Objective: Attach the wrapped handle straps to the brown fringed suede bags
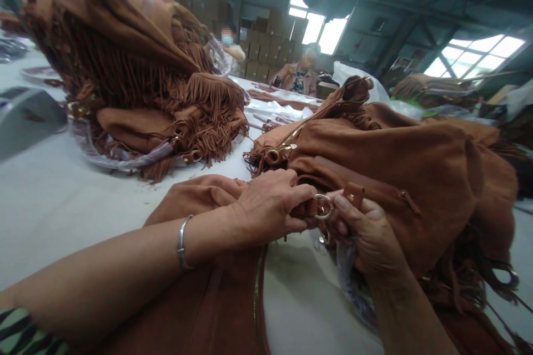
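Note:
A brown suede-like bag with a brass zipper lies in front of me, partly under my left forearm. My left hand, a silver bangle at its wrist, is closed on a brown tab of this bag that carries a metal ring. Facing it, my right hand pinches a brown leather strap end with a small brass stud, close beside the ring. Whether the strap passes through the ring, I cannot tell. A plastic-wrapped handle hangs below my right hand.
Brown bags are heaped on the right, one with a zipped pocket. A tall pile of fringed bags stands at the left on the white table. Across the table are two people, with stacked cartons behind them.

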The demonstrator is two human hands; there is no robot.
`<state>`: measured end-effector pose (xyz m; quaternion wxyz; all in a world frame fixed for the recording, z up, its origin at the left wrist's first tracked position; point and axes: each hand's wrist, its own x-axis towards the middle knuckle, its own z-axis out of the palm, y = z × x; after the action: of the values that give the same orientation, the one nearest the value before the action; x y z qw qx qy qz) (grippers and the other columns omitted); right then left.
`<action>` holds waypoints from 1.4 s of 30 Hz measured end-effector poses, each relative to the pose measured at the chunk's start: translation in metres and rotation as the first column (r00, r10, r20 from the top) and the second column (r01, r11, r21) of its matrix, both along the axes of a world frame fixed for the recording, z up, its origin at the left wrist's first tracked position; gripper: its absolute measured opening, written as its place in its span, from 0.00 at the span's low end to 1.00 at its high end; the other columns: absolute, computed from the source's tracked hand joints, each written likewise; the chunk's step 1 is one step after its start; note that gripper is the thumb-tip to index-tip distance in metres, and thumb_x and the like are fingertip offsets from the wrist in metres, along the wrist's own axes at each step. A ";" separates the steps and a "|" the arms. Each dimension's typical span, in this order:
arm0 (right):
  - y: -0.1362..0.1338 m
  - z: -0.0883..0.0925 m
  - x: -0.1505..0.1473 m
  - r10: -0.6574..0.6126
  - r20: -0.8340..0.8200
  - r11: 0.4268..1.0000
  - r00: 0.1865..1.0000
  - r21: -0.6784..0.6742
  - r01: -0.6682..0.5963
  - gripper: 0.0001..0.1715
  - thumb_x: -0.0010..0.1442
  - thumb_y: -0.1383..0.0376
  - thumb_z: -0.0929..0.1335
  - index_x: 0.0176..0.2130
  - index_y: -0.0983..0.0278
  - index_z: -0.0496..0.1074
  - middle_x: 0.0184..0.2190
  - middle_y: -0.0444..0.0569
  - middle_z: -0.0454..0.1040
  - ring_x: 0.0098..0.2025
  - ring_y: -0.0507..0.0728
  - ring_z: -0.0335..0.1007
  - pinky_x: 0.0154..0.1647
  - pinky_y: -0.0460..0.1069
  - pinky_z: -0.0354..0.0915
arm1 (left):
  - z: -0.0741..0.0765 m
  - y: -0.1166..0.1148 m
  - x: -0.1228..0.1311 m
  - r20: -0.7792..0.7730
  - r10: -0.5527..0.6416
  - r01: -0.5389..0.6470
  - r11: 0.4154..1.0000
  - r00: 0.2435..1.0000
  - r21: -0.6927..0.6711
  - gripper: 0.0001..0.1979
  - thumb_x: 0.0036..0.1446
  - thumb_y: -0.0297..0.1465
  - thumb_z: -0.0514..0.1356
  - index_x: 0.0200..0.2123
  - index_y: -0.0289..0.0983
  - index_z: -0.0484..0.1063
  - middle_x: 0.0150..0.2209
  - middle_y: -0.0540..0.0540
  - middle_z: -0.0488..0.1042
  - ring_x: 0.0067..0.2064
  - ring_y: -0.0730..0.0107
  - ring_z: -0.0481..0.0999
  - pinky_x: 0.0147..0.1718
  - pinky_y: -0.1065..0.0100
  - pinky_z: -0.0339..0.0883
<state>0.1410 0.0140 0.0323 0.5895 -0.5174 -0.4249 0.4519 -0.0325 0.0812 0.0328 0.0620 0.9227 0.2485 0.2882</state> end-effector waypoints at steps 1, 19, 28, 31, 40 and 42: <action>-0.001 0.000 0.000 0.009 0.027 1.000 1.000 -0.010 -0.009 0.16 0.49 0.55 0.74 0.27 0.66 0.73 0.13 0.39 0.59 0.15 0.45 0.51 0.15 0.41 0.47 | 0.000 0.001 0.000 -0.015 -0.005 0.005 1.000 1.000 0.017 0.13 0.53 0.39 0.61 0.41 0.41 0.71 0.34 0.48 0.65 0.35 0.69 0.63 0.31 0.69 0.54; -0.001 -0.004 -0.038 -0.204 -0.136 0.978 0.969 0.008 0.208 0.18 0.47 0.57 0.75 0.26 0.66 0.67 0.14 0.37 0.61 0.13 0.43 0.52 0.11 0.38 0.50 | -0.003 0.010 -0.003 -0.031 -0.160 0.156 0.983 0.987 -0.099 0.18 0.57 0.47 0.56 0.39 0.37 0.64 0.35 0.49 0.66 0.36 0.69 0.66 0.33 0.68 0.59; -0.003 0.006 0.002 0.277 -0.150 0.954 0.949 -0.075 -0.290 0.13 0.55 0.58 0.71 0.29 0.67 0.73 0.16 0.40 0.66 0.11 0.42 0.51 0.12 0.38 0.47 | 0.005 0.009 -0.006 -0.095 -0.261 0.238 0.951 0.961 -0.198 0.12 0.63 0.40 0.52 0.40 0.37 0.64 0.37 0.48 0.65 0.37 0.70 0.65 0.36 0.69 0.60; -0.003 0.006 0.005 0.280 -0.084 0.955 0.956 -0.080 -0.287 0.11 0.53 0.60 0.72 0.30 0.67 0.73 0.17 0.41 0.69 0.12 0.42 0.53 0.13 0.38 0.48 | 0.006 0.005 -0.004 -0.128 -0.233 0.204 0.958 0.964 -0.203 0.11 0.64 0.38 0.51 0.40 0.36 0.64 0.38 0.47 0.65 0.38 0.68 0.65 0.38 0.68 0.61; -0.003 0.001 0.001 0.291 -0.015 0.951 0.957 -0.108 -0.291 0.14 0.49 0.59 0.74 0.28 0.67 0.72 0.16 0.42 0.67 0.13 0.43 0.52 0.12 0.40 0.45 | -0.006 -0.004 0.004 -0.189 -0.116 0.101 0.991 0.975 -0.088 0.09 0.64 0.34 0.48 0.39 0.36 0.64 0.37 0.45 0.65 0.37 0.65 0.63 0.38 0.64 0.60; -0.002 -0.001 0.001 0.274 -0.033 0.951 0.961 -0.139 -0.275 0.15 0.50 0.58 0.74 0.27 0.68 0.72 0.16 0.42 0.67 0.12 0.43 0.51 0.12 0.40 0.44 | -0.007 -0.003 0.004 -0.232 -0.100 0.095 0.995 0.968 -0.031 0.07 0.62 0.31 0.50 0.39 0.35 0.64 0.38 0.44 0.65 0.37 0.64 0.63 0.39 0.63 0.59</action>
<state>0.1421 0.0123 0.0316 0.4856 -0.4909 -0.4554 0.5621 -0.0286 0.0778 0.0259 0.0556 0.9606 0.2112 0.1719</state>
